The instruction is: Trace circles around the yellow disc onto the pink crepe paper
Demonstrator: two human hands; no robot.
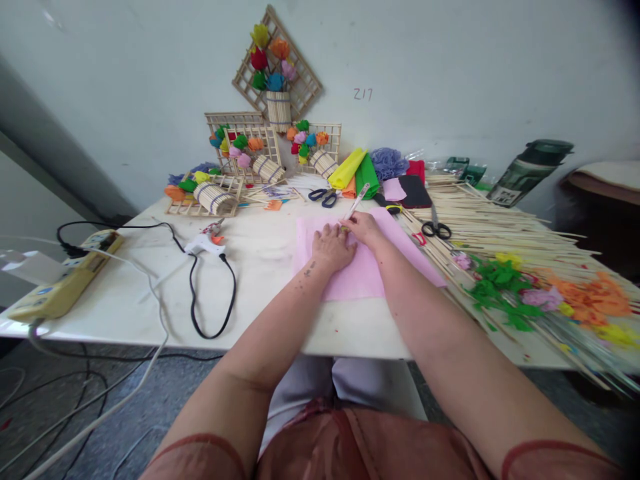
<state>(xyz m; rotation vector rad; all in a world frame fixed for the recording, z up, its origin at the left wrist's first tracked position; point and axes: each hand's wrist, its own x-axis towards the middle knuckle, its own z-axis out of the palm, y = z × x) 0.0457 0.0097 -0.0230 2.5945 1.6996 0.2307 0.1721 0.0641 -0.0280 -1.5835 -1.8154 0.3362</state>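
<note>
A sheet of pink paper (353,288) lies on the table in front of me. My left hand (333,249) rests on it with its fingers stretched out, pressing nothing but the sheet as far as I can see. Close beside it, my right hand (364,229) is closed around a slim white pen (358,200), whose upper end leans up and to the right. A small yellowish spot shows between the two hands, too small to name. The tip of the pen is hidden by the fingers.
Black-handled scissors (324,197) lie behind the paper, another pair of scissors (437,230) to its right. Thin wooden sticks (505,220) and crepe-paper flowers (505,283) cover the right side. At left are a white glue gun (206,245) with black cord and a power strip (67,280).
</note>
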